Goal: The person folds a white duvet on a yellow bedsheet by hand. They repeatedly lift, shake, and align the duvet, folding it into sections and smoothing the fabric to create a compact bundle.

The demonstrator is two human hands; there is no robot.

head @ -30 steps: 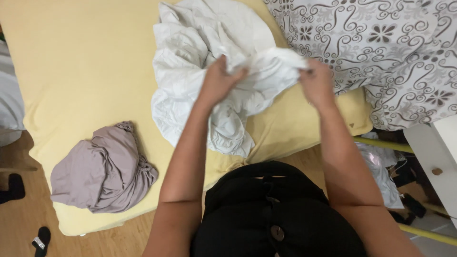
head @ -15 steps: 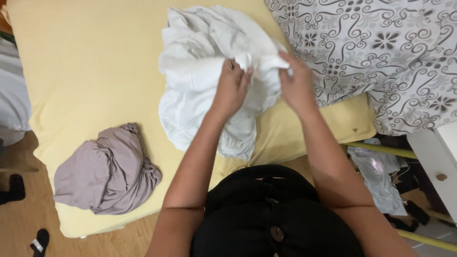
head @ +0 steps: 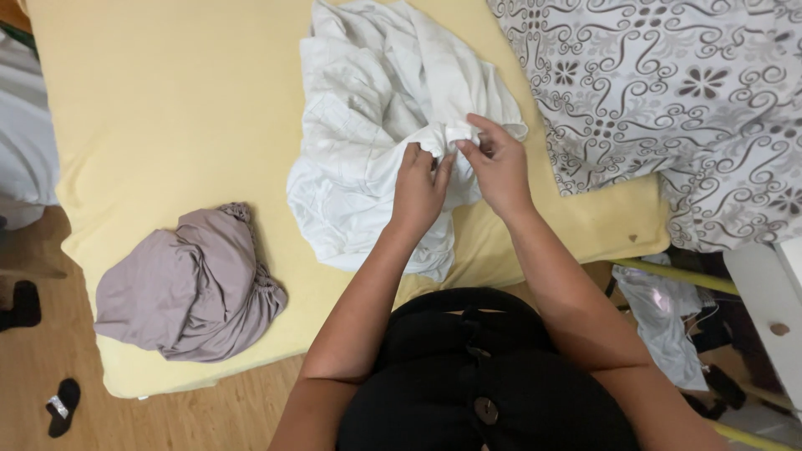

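Fingers of both hands are pinched shut on one bunched bit of the white cloth point(head: 376, 134), thumbs & fingertips nearly meeting each other. Left hand point(head: 420, 188) comes up from 6 o'clock, fingers curled over a gathered fold, knuckles facing the camera. Right hand point(head: 499, 167) sits just beside it at 3 o'clock, thumb & forefinger nipping a small white edge w/ the other fingers bent loosely behind. Hands are almost touching, w/ the cloth lifted slightly btwn them.

White cloth is a crumpled heap, spreading from 12 o'clock at the top edge of the view down toward 7 o'clock of the hands, where a loose tail droops near the mattress edge. It lies on the yellow mattress point(head: 167, 100), which fills the upper left & centre of the view.

At 8 o'clock from the hands, well apart, a grey-mauve garment point(head: 188, 288) sits scrunched near the mattress's lower left corner, w/ a gathered elastic-looking edge on its right side. At 2 o'clock, a grey & white patterned blanket point(head: 668, 92) w/ swirls & flowers covers the upper right, its edge near the white cloth; can't tell if they touch.

Wooden floor point(head: 50, 384) shows at lower left, w/ a small dark item point(head: 60, 407) on it; can't tell what it is. At 4 o'clock, below the mattress edge, a pale crumpled fabric point(head: 664, 321) hangs by a yellow-green rail point(head: 677, 276), & a white cabinet corner point(head: 773, 309) w/ a round knob stands at the right edge. Person wears a black top point(head: 476, 376) w/ buttons.
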